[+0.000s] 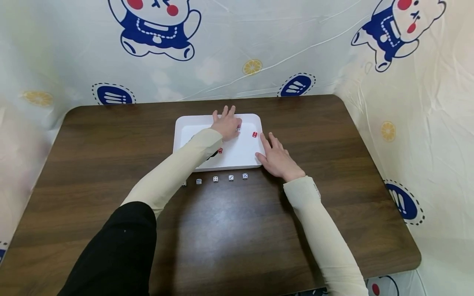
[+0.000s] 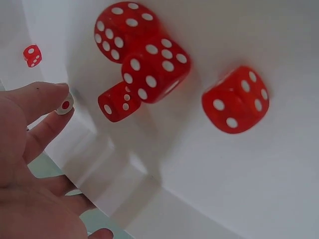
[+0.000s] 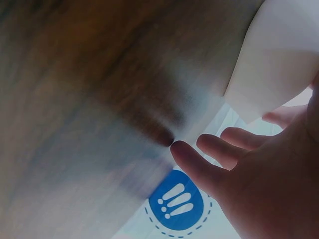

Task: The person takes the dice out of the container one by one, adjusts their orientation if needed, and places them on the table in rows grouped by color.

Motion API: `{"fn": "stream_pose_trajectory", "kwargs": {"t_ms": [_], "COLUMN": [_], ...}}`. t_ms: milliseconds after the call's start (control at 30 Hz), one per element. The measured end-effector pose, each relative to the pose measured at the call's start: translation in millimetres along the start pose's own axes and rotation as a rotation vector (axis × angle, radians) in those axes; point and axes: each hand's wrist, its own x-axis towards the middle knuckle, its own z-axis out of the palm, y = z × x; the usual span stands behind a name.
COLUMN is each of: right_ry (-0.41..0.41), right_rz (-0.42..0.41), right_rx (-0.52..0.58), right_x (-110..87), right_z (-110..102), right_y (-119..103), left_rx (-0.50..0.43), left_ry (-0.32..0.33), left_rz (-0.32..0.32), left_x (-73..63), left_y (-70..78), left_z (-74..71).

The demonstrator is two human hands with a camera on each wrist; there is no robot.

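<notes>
White, one die (image 2: pixel 65 107) sat pinched between thumb and finger of the left hand (image 1: pixel 226 126), toward the far edge of the tray (image 1: pixel 240 158), presumably because it was so small. The right hand (image 1: pixel 278 160), fingers extended and gripping nothing, lay at the tray's right edge, perhaps to steady it. Red dice (image 1: pixel 254 134) lay inside; other white dice (image 1: pixel 231 178) lined the wood-grained desk (image 1: pixel 333 144) off the tray's near edge, and printed sheeting (image 1: pixel 222 33) hung beyond

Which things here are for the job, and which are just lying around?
Probably for the job:
small white cubic die, pinched in the left hand
white rectangular tray, right hand at its edge
row of white cubic dice outside it

Probably just there:
red cubic dice in the tray
brown wood-grained table
pale printed sheet behind
</notes>
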Motion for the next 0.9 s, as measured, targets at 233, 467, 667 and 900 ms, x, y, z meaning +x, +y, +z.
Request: {"fn": "stream_pose_trajectory", "kwargs": {"t_ms": [233, 467, 667, 900], "right_ry": [0.000, 0.001, -0.003, -0.009], "right_rz": [0.004, -0.007, -0.009, -0.008], "right_rx": [-0.007, -0.005, -0.006, 0.004], "right_x": [0.3, -0.9, -1.0, -0.1], "right_z": [0, -1, -3, -2], "right_y": [1, -1, -1, 0], "left_rx": [0.011, 0.014, 0.025, 0.027], "left_ry": [0.006, 0.010, 0.021, 0.035], "left_rz": [0.021, 0.018, 0.019, 0.038], "left_x": [-2.1, -7.6, -10.8, -18.1], "left_y": [0.5, 2.9, 1.7, 1.4], "left_z": [-2.6, -5.9, -7.5, -10.6]}}
